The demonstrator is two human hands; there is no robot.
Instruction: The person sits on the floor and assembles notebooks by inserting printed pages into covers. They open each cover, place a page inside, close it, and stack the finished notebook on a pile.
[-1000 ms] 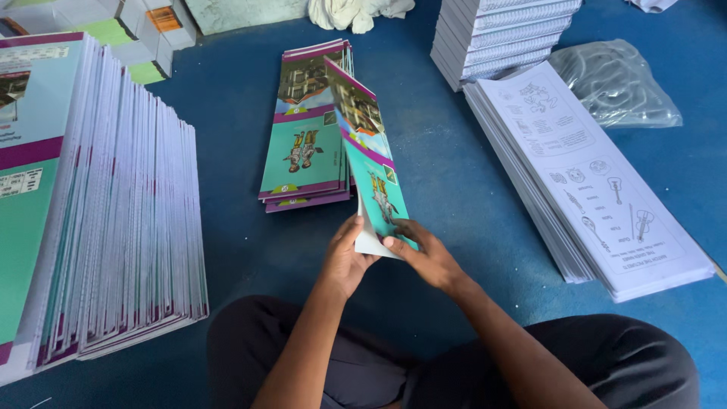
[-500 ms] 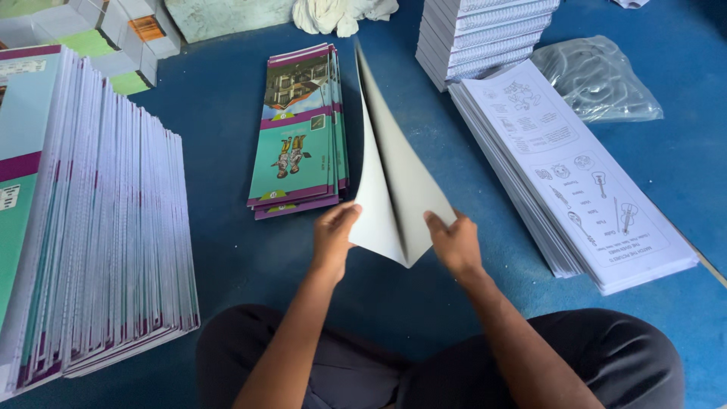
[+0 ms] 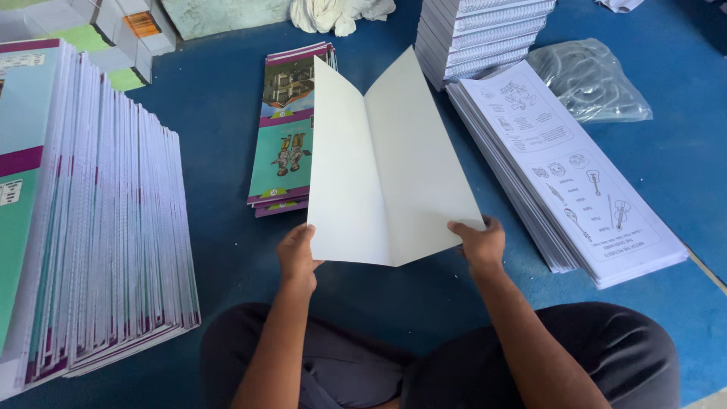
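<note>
The folded cover sheet (image 3: 386, 163) is held open above the blue floor (image 3: 219, 113), its blank white inside facing up and its centre crease running away from the person, so both halves spread like a shallow V. The left hand (image 3: 297, 257) pinches the near left corner, thumb on top, and the right hand (image 3: 478, 242) grips the near right corner the same way; holding it by the two near corners keeps the sheet spread and the fold line in plain sight.

Just beyond the left hand lies a short pile of printed covers (image 3: 284, 144), colourful side up and within easy reach. Farther out to the left of that hand, a tall fanned stack of covers (image 3: 98, 220) leans on edge. To the right of the right hand sit stacks of white printed pages (image 3: 568, 174), with a crumpled clear plastic bag (image 3: 591, 79) beyond them.
</note>
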